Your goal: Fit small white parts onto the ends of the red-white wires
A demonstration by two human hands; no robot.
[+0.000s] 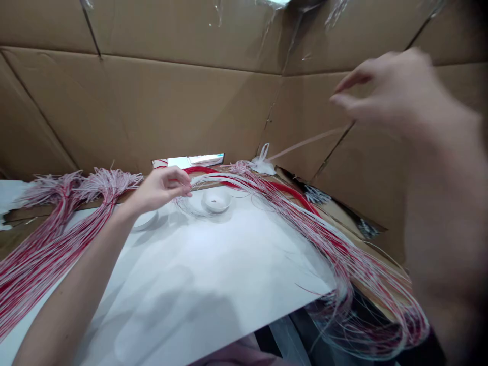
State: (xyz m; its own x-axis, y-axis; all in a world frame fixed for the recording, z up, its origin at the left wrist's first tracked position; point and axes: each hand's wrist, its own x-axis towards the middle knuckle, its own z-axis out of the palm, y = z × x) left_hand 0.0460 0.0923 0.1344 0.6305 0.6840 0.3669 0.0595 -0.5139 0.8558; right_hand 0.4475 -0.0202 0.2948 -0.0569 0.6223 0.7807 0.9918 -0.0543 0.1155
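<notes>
My left hand (163,187) is over the far left part of a white board (213,254), with its fingers curled toward the thumb. Fine pale wires show just beside its fingertips, but whether they are in its grasp is unclear. Close by on the board sits a small round white dish (216,200). Raised high at the right, my right hand (392,91) is blurred, its thumb and forefinger pinched together. Whatever lies between those fingertips is too small to make out. A blurred pale streak (308,140) slants up below that hand.
Red and white wires lie in a long bundle (305,223) along the board's right side, looping over its edge. More tied bundles (76,234) lie at left. Cardboard walls (171,107) rise behind. A white plastic bag (263,163) sits at the far corner.
</notes>
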